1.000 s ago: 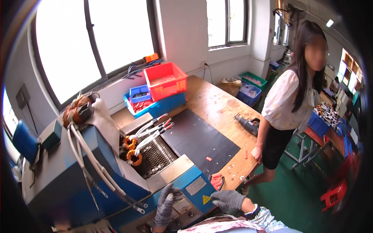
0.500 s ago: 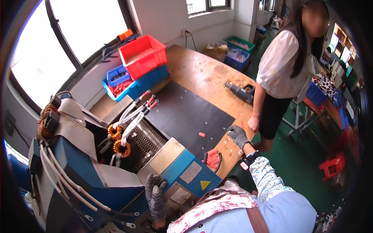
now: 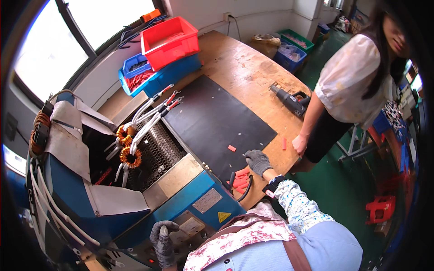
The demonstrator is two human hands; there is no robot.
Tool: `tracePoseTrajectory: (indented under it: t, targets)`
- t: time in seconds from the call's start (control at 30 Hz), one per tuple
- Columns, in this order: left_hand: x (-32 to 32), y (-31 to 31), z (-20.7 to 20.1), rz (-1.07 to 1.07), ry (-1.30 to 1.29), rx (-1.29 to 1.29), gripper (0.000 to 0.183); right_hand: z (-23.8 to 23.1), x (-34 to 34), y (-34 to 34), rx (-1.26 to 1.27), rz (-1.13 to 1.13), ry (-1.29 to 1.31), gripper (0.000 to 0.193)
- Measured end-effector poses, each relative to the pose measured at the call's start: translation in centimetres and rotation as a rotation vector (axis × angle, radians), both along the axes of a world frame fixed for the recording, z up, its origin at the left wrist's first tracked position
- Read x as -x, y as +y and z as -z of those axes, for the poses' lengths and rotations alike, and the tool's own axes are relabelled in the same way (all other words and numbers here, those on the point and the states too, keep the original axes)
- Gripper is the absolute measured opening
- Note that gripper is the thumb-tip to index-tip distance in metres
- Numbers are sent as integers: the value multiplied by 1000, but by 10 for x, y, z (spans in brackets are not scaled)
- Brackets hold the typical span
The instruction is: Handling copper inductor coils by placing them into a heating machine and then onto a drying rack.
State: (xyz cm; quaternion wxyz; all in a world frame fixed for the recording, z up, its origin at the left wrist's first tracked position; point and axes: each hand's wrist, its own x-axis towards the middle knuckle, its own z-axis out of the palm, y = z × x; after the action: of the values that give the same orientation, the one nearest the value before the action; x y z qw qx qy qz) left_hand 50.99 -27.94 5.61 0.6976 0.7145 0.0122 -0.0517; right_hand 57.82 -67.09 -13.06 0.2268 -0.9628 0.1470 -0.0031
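My right hand (image 3: 257, 161), in a grey glove, rests fingers down on the near edge of the black mat (image 3: 217, 122), beside a small pile of red tube pieces (image 3: 242, 179) and a black cable. One loose red piece (image 3: 232, 148) lies on the mat just left of it. My left hand (image 3: 162, 241), also gloved, presses on the control panel (image 3: 192, 226) at the front of the blue conveyor machine (image 3: 199, 198). Two copper coils (image 3: 129, 144) with white leads lie on the machine's mesh belt (image 3: 156, 153).
Another person (image 3: 357, 86) stands at the bench's right edge, a hand on the wood near a red piece (image 3: 284, 143). A heat gun (image 3: 289, 100) lies on the wooden bench (image 3: 244, 67). Red bin (image 3: 169, 36) and blue bins (image 3: 140, 74) sit at the back.
My right hand has come down from the bench's edge onto the mat near the red pieces. The view has tilted downward and closer; my left hand stays at the machine's front panel.
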Motion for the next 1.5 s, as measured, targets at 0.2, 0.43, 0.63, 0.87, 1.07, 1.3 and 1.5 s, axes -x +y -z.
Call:
tracePoseTrajectory:
  t: [0.2,0.43,0.63,0.87,1.07,1.3,1.5]
  targets:
    - [19,-13,-15,-257,-15,-116,35,17,-89,45,112,-164,-50,21]
    - [91,37,9,-841,108,-230,30,50,-102,-5,134,-438,-97,17]
    - [165,43,87,-890,314,-707,36,36,-110,-9,-1133,94,331,10]
    - [124,58,82,-1085,196,-765,64,-1,-159,-59,-1198,39,-13,8]
    - [142,109,152,-1002,171,-717,53,-81,-184,-46,-1167,44,-94,15]
    - [140,41,135,-775,311,-821,69,-143,-253,-26,-998,-225,-363,26]
    - [136,7,131,-784,193,-967,78,-126,-301,-14,-350,-383,-645,21]
